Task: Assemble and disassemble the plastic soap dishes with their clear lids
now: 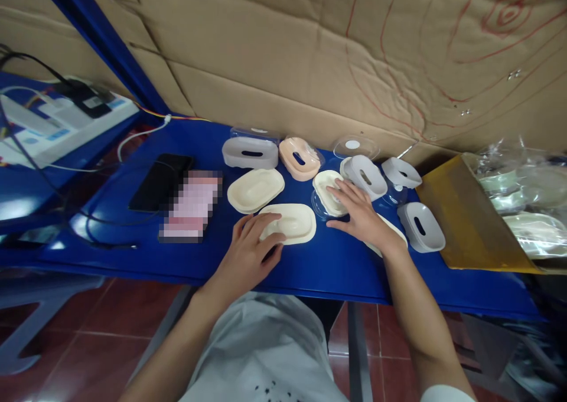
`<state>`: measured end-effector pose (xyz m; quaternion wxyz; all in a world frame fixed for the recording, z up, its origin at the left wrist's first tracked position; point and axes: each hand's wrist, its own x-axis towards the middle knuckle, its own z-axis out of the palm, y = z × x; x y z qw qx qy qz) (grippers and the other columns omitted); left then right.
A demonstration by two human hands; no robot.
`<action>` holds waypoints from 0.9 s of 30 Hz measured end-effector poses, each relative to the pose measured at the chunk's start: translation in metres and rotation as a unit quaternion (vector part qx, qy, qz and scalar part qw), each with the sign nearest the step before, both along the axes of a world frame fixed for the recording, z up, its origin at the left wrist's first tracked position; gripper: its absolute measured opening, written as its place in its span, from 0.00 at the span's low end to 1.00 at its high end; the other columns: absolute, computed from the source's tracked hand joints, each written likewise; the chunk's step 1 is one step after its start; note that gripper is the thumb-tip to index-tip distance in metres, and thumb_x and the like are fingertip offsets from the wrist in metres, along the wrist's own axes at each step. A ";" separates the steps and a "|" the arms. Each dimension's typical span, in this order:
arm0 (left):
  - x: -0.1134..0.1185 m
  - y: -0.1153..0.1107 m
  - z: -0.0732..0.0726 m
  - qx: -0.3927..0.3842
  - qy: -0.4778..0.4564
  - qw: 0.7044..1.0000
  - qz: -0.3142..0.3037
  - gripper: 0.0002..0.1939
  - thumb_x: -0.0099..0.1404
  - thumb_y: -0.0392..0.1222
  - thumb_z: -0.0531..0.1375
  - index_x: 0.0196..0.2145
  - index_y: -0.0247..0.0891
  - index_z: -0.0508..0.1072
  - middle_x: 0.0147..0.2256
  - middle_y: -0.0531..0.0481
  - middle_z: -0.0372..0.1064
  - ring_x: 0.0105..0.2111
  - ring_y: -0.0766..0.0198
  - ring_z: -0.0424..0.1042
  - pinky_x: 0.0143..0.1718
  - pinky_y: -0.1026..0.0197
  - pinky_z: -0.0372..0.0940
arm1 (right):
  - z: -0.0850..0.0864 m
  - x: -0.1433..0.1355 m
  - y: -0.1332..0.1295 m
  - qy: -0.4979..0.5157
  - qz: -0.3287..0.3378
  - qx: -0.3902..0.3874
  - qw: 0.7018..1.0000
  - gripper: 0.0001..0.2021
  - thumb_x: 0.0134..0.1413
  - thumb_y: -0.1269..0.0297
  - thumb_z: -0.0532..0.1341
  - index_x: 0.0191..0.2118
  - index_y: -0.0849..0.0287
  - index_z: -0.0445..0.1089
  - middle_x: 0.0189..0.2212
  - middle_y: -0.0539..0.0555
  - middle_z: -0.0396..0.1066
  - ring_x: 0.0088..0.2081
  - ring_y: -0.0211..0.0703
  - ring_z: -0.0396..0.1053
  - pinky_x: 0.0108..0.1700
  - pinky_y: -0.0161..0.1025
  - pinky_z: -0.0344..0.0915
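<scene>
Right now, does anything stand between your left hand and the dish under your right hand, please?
Yes: the cream dish under the left hand, then the clear shell by the smaller dish under the right hand.

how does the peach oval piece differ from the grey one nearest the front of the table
The peach piece is warm-toned; the grey piece is cooler. The peach piece sits towards the back, while the grey piece lies nearer the front, beside the cardboard box. Both are rounded ovals with a dark central slot.

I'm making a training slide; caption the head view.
Two hands over cream oval pieces on a blue table, with grey and peach slotted trays nearby.
</scene>
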<state>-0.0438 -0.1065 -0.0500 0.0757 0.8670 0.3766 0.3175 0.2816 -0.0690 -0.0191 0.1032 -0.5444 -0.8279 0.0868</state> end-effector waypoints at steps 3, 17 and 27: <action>-0.005 -0.002 0.000 -0.005 -0.010 1.000 0.002 0.10 0.73 0.31 0.62 0.48 0.42 0.75 0.63 0.39 0.68 0.63 0.46 0.69 0.63 0.38 0.66 | 0.000 0.001 0.002 -0.014 -0.024 0.040 0.999 0.37 0.65 0.47 0.68 0.74 0.48 0.60 0.74 0.60 0.60 0.73 0.65 0.57 0.71 0.65 0.56; -0.010 0.000 -0.004 -0.101 -0.063 0.993 0.004 0.25 0.74 0.39 0.64 0.66 0.46 0.69 0.70 0.38 0.59 0.70 0.45 0.63 0.68 0.40 0.68 | -0.008 -0.008 0.003 -0.024 -0.013 0.089 0.996 0.36 0.68 0.41 0.64 0.72 0.54 0.62 0.73 0.67 0.61 0.73 0.65 0.59 0.70 0.64 0.53; -0.011 0.001 -0.005 -0.087 -0.031 0.996 0.003 0.23 0.75 0.42 0.63 0.65 0.46 0.69 0.69 0.38 0.61 0.70 0.45 0.63 0.69 0.38 0.64 | 0.001 -0.006 0.004 0.018 -0.061 0.131 0.989 0.30 0.70 0.39 0.61 0.65 0.56 0.71 0.63 0.61 0.75 0.63 0.62 0.72 0.64 0.57 0.63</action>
